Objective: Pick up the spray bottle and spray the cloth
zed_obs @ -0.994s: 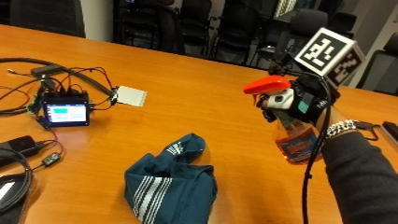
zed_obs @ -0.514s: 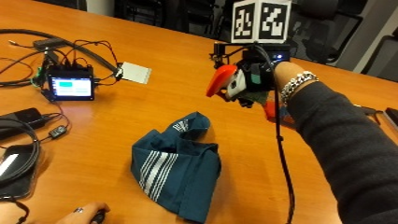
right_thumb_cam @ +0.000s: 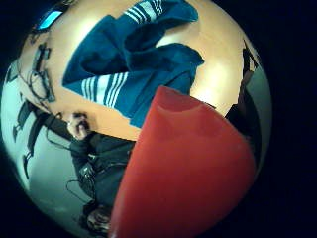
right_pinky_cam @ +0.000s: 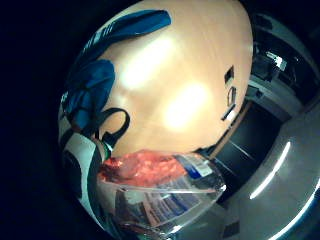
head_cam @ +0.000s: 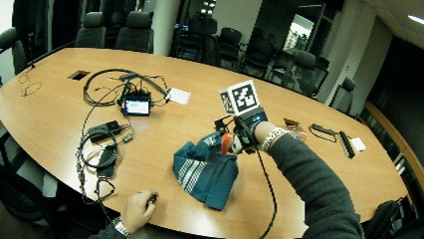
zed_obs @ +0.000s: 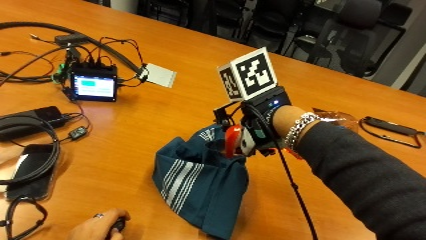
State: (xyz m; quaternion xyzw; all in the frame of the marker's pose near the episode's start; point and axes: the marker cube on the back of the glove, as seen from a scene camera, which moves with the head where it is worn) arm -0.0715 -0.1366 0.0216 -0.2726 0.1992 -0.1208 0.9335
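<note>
Gloved right hand (zed_obs: 259, 127): raised above the tabletop (zed_obs: 200, 75), just over the upper edge of the cloth (zed_obs: 200, 180); fingers curled round the spray bottle (zed_obs: 233, 141), which is held clear of the wood.

Spray bottle: red-orange head showing between the glove and the cloth in the outside view; the same red head fills much of the thumb-side palm view, and the little-finger-side view shows a clear body with a printed label and orange contents. Nozzle end sits close above the cloth; whether it touches cannot be told.

Cloth: dark teal with white stripes, crumpled in a heap on the tabletop near the front edge.

Other items: small lit screen (zed_obs: 94, 86) with a tangle of cables, well apart from the cloth; a white card (zed_obs: 158, 75) beside it; a bare hand (zed_obs: 100, 229) resting at the tabletop's near edge.
</note>
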